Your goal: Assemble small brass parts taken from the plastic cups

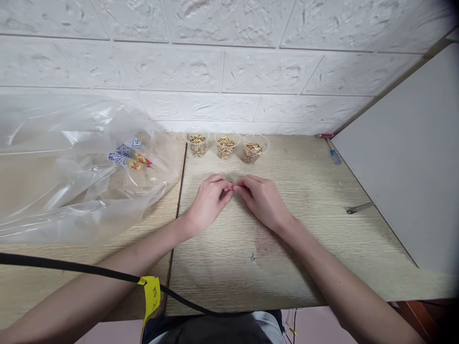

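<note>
Gold-coloured pieces (253,147), small and slender, are held in a row of three see-through cups, which are stood upright near the wall (222,71), beyond the hands. The left cup (199,154), the middle cup (215,142) and the right cup (266,145) are each partly filled, and the right one is set slightly closer to the hands.

In front of the cups, the left hand (210,203) and the right hand (264,200) are brought together at the fingertips above the surface (222,267). On both hands, thumb and fingers are pinched narrow; whether a tiny piece is gripped between them cannot be told for certain, since the meeting point is small and mostly covered.

Between the forearms, a small metal part (253,258) is left lying on the surface, beside a reddish stain (264,243). To the left, a large see-through plastic bag (82,186) with blue, red and yellow print is spread across the boards. To the right, a white panel (401,157) is seen, with a blue-handled tool (335,157), a red-handled item (323,135) and a metal tool (359,208) lying along its edge. Across the left forearm in view, a black cable (71,265) is stretched, to which a yellow tag (152,296) is fastened.
</note>
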Available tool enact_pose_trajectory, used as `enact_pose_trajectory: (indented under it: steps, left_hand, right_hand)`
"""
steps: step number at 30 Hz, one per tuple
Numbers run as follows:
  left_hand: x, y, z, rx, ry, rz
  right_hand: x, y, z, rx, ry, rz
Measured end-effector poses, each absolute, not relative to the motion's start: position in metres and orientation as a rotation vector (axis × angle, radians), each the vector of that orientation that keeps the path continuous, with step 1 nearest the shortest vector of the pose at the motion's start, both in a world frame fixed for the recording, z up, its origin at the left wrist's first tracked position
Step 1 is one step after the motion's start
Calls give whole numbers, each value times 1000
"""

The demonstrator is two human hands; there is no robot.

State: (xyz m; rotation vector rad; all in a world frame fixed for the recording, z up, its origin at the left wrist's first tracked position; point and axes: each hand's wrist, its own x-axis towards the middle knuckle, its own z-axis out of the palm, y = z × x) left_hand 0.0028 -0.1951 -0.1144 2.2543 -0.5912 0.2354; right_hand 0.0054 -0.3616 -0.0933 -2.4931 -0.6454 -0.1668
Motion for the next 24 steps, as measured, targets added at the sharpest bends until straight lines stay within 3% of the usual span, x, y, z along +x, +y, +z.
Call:
enact_pose_trajectory:
  steps: [24]
  left_hand:
    - [3,-195,-117,2215,-589,235]
  right_hand:
    - [3,-357,-89,-2588,-615,-128]
